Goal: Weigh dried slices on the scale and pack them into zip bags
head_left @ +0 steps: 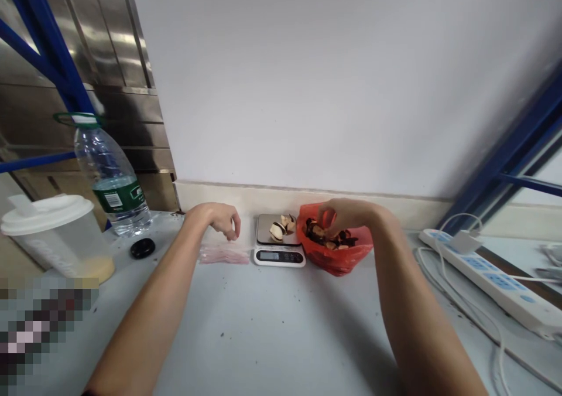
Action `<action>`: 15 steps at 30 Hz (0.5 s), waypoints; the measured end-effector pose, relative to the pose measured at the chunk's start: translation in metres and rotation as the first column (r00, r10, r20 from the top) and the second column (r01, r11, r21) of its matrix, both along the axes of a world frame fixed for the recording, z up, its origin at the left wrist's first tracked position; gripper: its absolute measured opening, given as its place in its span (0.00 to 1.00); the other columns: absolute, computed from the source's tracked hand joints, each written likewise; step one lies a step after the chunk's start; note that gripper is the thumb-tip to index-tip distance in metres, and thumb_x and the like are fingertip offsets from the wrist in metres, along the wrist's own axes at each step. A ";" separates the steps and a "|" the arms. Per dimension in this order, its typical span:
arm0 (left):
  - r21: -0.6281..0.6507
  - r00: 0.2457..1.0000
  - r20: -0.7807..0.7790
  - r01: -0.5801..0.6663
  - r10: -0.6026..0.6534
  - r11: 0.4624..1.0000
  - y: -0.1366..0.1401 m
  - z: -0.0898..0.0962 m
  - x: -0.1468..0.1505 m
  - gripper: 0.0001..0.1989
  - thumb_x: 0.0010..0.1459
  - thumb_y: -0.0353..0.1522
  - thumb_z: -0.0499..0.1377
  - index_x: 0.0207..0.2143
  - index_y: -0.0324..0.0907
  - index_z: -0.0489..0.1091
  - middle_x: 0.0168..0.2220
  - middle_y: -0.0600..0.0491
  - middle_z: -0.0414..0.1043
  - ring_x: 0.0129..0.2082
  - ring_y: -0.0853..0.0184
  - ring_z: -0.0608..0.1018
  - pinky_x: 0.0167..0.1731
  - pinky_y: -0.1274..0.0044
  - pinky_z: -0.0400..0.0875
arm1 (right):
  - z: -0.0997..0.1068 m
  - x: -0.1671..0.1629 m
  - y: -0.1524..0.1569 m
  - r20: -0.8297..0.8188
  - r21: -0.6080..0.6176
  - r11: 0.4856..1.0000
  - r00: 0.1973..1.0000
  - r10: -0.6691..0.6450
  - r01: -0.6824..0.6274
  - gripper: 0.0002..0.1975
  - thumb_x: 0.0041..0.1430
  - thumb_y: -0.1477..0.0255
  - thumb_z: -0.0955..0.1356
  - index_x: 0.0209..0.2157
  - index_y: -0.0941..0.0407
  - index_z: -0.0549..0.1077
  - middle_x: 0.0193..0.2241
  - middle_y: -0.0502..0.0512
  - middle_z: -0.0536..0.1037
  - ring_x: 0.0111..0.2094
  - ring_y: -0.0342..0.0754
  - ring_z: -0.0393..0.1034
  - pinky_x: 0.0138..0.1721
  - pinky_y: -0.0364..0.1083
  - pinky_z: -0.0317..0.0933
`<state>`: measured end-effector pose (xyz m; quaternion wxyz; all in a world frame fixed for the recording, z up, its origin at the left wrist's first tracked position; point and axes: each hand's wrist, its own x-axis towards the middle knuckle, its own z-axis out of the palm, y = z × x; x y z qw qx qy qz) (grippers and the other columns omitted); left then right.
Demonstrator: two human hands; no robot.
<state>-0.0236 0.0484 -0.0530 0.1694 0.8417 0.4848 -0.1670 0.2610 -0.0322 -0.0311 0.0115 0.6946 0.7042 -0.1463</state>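
The dried slices (338,242) are being held in a red plastic bag (331,262), just to the right of a small scale (280,258). Dark brown to nearly black edges are being shown by many of them, with tan and orange-brown faces being exposed in places; at uneven angles, they are being cupped loosely within the crumpled mouth of the bag. Paler pieces (277,231) are being carried by the scale's square metal plate (264,232). Cream-coloured faces marked by dark bands are being presented there; one rounded piece is being seen towards the front, with yellower ones being partly covered behind it, to the right. The digits on the display cannot be read.

The right hand (345,215) is being held at the mouth of the bag, its fingertips being partly hidden among the dark slices; whether its grip is being closed on a slice cannot be told. The left hand (225,219) is being held above clear plastic packets (223,255) with pinkish edges, left of the scale; its grip is being left loose and parted, the fingers bent, and nothing is being seen in it.

On the pale surface (254,325), a large bottle (118,191), a lidded cup (61,238) and a black cap (143,248) are being supported at the left, and a white power strip (487,279) at the right.
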 end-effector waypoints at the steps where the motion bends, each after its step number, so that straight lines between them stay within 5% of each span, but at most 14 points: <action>1: 0.003 1.000 0.002 0.002 -0.002 1.000 0.000 -0.001 0.000 0.13 0.43 0.34 0.63 0.34 0.45 0.80 0.34 0.52 0.82 0.37 0.61 0.80 0.36 0.77 0.71 | -0.001 0.000 0.000 0.006 -0.027 1.000 1.000 0.005 -0.004 0.10 0.38 0.76 0.74 0.28 0.51 0.79 0.29 0.51 0.81 0.31 0.52 0.75 0.23 0.44 0.62; 10: 0.043 1.000 0.001 0.002 -0.002 0.999 0.000 0.001 0.000 0.15 0.45 0.35 0.61 0.36 0.43 0.80 0.39 0.49 0.82 0.36 0.61 0.80 0.36 0.76 0.71 | -0.015 0.004 0.008 -0.060 -0.136 0.990 0.997 -0.041 0.033 0.07 0.40 0.78 0.72 0.17 0.52 0.74 0.20 0.52 0.75 0.29 0.53 0.73 0.28 0.48 0.66; 15: 0.040 1.000 0.005 0.006 -0.006 0.999 0.002 0.000 -0.001 0.15 0.45 0.35 0.61 0.37 0.44 0.80 0.39 0.50 0.82 0.36 0.61 0.80 0.36 0.77 0.71 | -0.020 0.013 0.013 -0.042 -0.142 0.990 0.999 0.002 -0.008 0.06 0.37 0.77 0.74 0.19 0.53 0.76 0.23 0.52 0.77 0.32 0.56 0.75 0.33 0.51 0.68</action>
